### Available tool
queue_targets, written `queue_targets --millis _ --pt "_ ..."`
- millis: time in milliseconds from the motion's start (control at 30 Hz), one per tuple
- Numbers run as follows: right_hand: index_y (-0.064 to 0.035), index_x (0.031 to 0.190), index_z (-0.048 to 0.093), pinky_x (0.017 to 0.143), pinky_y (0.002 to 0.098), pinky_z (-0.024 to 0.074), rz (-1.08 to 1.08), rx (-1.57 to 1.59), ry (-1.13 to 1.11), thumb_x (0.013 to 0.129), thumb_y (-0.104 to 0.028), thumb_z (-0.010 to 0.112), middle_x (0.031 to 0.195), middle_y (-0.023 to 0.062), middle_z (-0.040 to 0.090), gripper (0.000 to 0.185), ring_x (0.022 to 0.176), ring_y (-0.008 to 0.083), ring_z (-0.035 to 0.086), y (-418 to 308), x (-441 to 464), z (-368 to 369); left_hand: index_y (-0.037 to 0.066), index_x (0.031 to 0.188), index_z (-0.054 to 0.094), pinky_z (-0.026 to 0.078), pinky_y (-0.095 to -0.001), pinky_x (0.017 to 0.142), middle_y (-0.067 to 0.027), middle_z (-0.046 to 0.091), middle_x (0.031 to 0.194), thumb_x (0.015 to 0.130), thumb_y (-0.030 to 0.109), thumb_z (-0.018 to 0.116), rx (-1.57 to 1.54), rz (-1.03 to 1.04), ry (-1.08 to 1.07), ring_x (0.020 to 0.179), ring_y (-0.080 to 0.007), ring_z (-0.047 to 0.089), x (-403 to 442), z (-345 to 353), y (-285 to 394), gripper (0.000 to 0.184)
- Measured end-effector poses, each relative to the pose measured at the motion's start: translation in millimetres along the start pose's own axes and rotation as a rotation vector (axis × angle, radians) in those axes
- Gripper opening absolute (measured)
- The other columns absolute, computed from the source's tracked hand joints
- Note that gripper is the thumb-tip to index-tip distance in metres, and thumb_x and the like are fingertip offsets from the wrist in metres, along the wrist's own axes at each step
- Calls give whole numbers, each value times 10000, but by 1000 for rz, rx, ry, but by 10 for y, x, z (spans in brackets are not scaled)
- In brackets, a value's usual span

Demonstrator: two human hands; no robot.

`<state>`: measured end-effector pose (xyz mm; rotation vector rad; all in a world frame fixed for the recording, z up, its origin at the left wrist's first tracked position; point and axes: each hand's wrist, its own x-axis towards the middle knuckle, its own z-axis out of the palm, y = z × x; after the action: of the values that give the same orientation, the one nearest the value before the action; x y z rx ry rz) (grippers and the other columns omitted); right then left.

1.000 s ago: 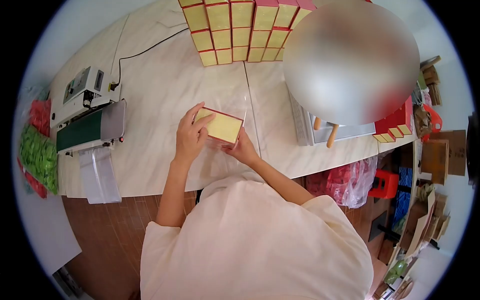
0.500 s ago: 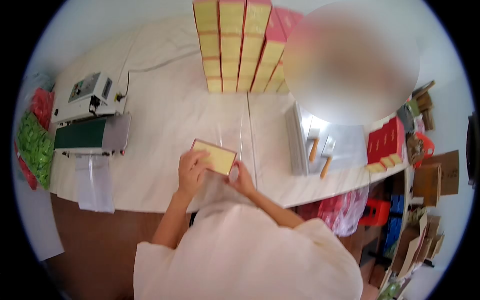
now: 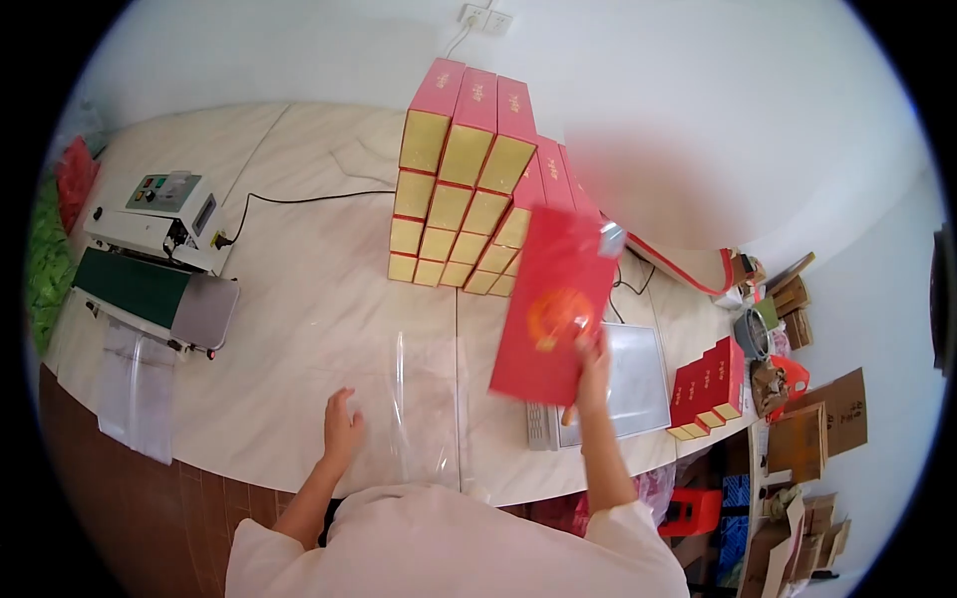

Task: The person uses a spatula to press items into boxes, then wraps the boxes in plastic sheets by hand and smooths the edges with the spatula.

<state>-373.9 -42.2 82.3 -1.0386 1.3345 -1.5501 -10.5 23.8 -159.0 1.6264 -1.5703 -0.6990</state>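
Observation:
My right hand (image 3: 592, 367) grips the lower right edge of a red box (image 3: 558, 309) with a round gold emblem on its broad face. The box is raised and tilted in front of stacked red and yellow boxes (image 3: 454, 204). Over the front of the table, my left hand (image 3: 344, 429) is empty, its fingers apart and slightly curled. Just right of it, clear plastic film (image 3: 429, 409) lies on the tabletop. Part of a metal-topped device (image 3: 638, 379) shows behind my right forearm; an orange handle end sticks out below the red box.
A machine with a green belt (image 3: 130, 289) stands at the left, with plastic bags (image 3: 140, 389) hanging below it. More red boxes (image 3: 710, 389) stand at the right table edge. A black cable (image 3: 309, 199) crosses the marble-look table (image 3: 299, 269).
The box has moved from between both hands up to the right, now in my right hand alone. My left hand has let go and opened. The view has tilted upward.

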Motion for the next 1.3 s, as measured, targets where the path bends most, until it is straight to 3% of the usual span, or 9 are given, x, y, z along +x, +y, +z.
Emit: queue_targets --millis 167,367,667,733,800,933,1067,1167,1300 --pt "68 1323 444 940 327 446 -480 -333 121 859 -210 681 1197 138 584 590 1073 212 563 -703 1489 97 3 1321 454 343 -473 1080 -229 426 1406 801 55 639 189 -35 -123 1312 -387 398 -304 169 -148 555" --pt "84 1221 564 920 438 479 -487 -1050 283 772 -355 700 1111 259 640 643 1056 374 611 -968 2832 879 -19 1390 399 299 -519 1105 -246 343 1474 793 131 666 343 -84 -212 1366 -395 332 -401 265 -493 671" --pt "-51 1077 681 830 411 491 -567 -1246 -37 947 -339 445 986 166 702 394 925 330 658 -503 3676 862 21 1482 283 215 -577 1137 -214 208 1563 809 201 648 536 -53 -335 1449 -360 204 -747 239 -704 787" --pt "2 1086 649 834 412 475 -479 -799 -82 959 -309 439 1041 182 679 397 934 341 625 -608 3178 930 38 1500 257 203 -590 1137 -203 173 1580 819 217 651 515 -61 -347 1459 -354 179 -708 235 -683 807" --pt "43 1098 589 810 391 482 -760 -743 253 938 -236 501 983 177 657 333 850 338 606 -428 2748 990 49 1513 229 187 -595 1139 -195 155 1587 826 250 658 512 -57 -353 1463 -351 170 -646 202 -619 834" --pt "21 1262 508 1000 453 382 -966 -831 158 832 -47 610 1294 215 520 447 1174 372 502 750 1303 1143 73 1528 192 142 -582 1154 -192 139 1590 855 307 645 506 -65 -331 1465 -361 149 -651 240 -576 844" --pt "-27 1356 484 1098 493 311 -417 -832 -455 827 -100 650 1370 213 493 559 1280 384 443 2303 -366 1548 80 1528 194 146 -582 1152 -182 146 1592 847 326 664 521 -42 -325 1467 -358 154 -659 262 -627 864" --pt "-45 1393 447 1139 501 248 -555 -997 -983 853 -229 623 1476 194 386 597 1384 358 331 2891 -1308 1627 66 1528 187 150 -576 1153 -179 152 1592 836 354 681 554 -42 -341 1465 -355 164 -676 272 -651 897" --pt "-76 1458 360 1152 508 219 -423 -1135 -1027 896 -303 581 1537 197 286 645 1432 352 251 3142 -1602 1383 38 1525 186 162 -567 1153 -165 155 1596 818 410 689 594 -13 -323 1467 -329 176 -667 246 -652 944"
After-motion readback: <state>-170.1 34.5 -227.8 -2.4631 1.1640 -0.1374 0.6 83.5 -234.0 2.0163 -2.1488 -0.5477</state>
